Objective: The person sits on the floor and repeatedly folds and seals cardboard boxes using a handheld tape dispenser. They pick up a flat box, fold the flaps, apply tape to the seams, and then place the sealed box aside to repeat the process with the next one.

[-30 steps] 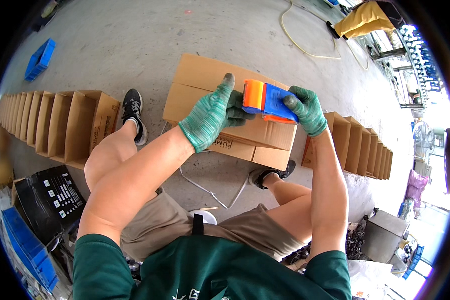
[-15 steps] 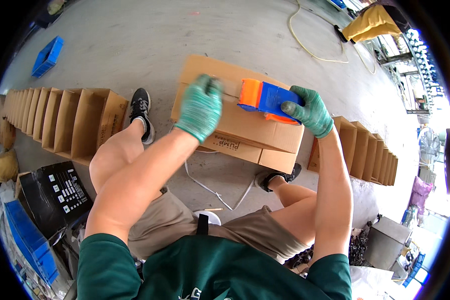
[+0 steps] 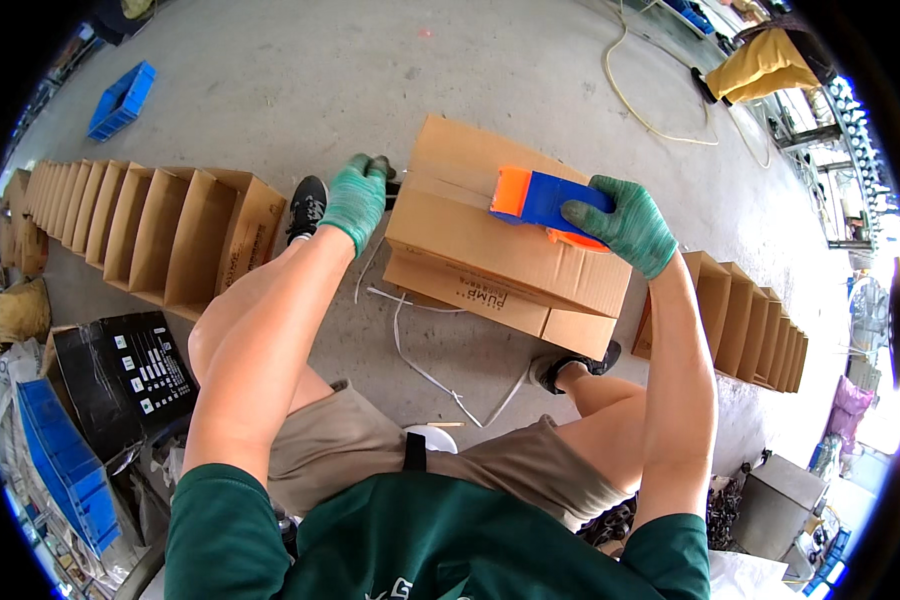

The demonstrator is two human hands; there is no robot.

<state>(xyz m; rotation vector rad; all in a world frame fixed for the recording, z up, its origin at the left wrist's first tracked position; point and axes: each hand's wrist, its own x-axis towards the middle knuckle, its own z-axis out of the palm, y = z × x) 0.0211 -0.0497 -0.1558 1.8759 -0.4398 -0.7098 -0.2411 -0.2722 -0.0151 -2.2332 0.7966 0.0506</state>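
Note:
A closed cardboard box [image 3: 510, 235] stands on the floor in front of me, between my feet. My right hand [image 3: 630, 225], in a green knitted glove, grips a blue and orange tape dispenser [image 3: 555, 203] over the top of the box. Beside the box's left end is my left hand [image 3: 354, 205], gloved the same way. Its fingers are pressed together and point away from me. What they hold, if anything, I cannot make out. A small dark strip [image 3: 393, 188] shows between these fingers and the box.
Rows of open cardboard boxes stand at left [image 3: 200, 240] and right [image 3: 725, 310]. A white strap [image 3: 435, 385] lies looped on the floor near my shoes. Farther off are a blue crate [image 3: 122, 100] and a pale hose [image 3: 635, 100]. A black box [image 3: 125, 380] sits at lower left.
My left hand has moved left, from above the box to beside its left end. The tape dispenser stays in my right hand over the box. The whole view has shifted slightly.

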